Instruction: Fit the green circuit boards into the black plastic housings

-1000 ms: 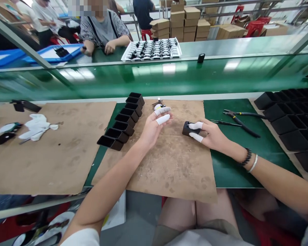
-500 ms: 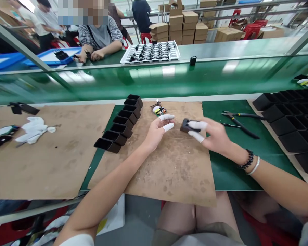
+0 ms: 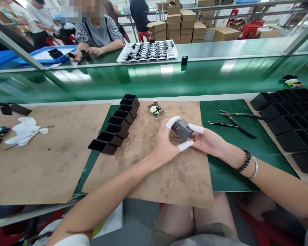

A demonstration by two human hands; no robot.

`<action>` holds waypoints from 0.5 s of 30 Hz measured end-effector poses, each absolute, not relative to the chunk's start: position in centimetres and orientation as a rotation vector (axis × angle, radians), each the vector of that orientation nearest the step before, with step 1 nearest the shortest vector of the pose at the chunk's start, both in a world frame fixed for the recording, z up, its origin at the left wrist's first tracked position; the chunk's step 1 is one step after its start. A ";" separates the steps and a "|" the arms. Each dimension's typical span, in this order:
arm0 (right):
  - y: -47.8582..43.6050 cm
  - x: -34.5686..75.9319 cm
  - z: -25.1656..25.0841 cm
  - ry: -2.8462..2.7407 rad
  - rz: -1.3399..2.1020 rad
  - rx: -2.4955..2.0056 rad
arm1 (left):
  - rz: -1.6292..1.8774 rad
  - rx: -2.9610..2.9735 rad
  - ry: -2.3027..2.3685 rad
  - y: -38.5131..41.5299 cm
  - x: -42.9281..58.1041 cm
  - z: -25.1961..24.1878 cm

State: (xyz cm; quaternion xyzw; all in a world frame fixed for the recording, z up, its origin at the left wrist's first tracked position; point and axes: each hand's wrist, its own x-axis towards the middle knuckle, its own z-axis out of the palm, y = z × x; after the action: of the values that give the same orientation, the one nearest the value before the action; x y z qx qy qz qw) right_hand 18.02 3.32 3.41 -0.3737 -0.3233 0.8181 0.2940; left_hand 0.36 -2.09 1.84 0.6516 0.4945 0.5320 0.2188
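A small black plastic case (image 3: 182, 129) with an orange mark on its side is held between both hands above the cardboard sheet (image 3: 169, 181). My left hand (image 3: 166, 140) grips it from the left, thumb and forefinger in white finger cots. On the right side, my right hand (image 3: 206, 138) holds the same case, also wearing white cots. Just beyond the hands lies a small circuit board (image 3: 156, 111) with yellow and white parts. To the left of the hands runs a slanted row of open black cases (image 3: 118, 123).
Diagonal cutters (image 3: 237, 123) and tweezers (image 3: 222, 124) lie on the green mat at right, beside rows of black cases (image 3: 287, 126). White gloves (image 3: 28, 131) rest on the left cardboard. Across the green belt (image 3: 149, 80), a person sits near a white tray (image 3: 120, 58) of parts.
My left hand has moved right and closed on the black case, which my right hand held alone before. The case has shifted slightly left and turned, showing its orange mark.
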 end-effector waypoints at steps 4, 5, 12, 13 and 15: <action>2.3 17.4 4.6 -0.604 2.351 -1.012 | 1.507 1.719 1.402 -2.7 1.0 2.4; 2.2 17.3 4.8 -0.612 2.358 -1.022 | 1.508 1.666 1.399 -2.7 0.9 2.6; 2.7 16.7 4.2 -0.698 2.133 -1.081 | 1.491 1.270 1.229 -2.5 0.5 3.2; 2.8 16.7 4.0 -0.737 2.093 -1.064 | 1.482 1.211 1.195 -2.4 0.4 3.1; 3.0 16.9 3.8 -0.833 2.022 -1.023 | 1.462 1.110 1.137 -2.1 0.3 3.1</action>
State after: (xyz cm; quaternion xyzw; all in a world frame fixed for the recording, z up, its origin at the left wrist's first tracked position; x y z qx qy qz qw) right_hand 16.94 2.95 3.83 -0.3960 -0.3223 0.7828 0.3558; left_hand 0.35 -2.14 3.11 0.4532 0.4645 0.5971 0.4716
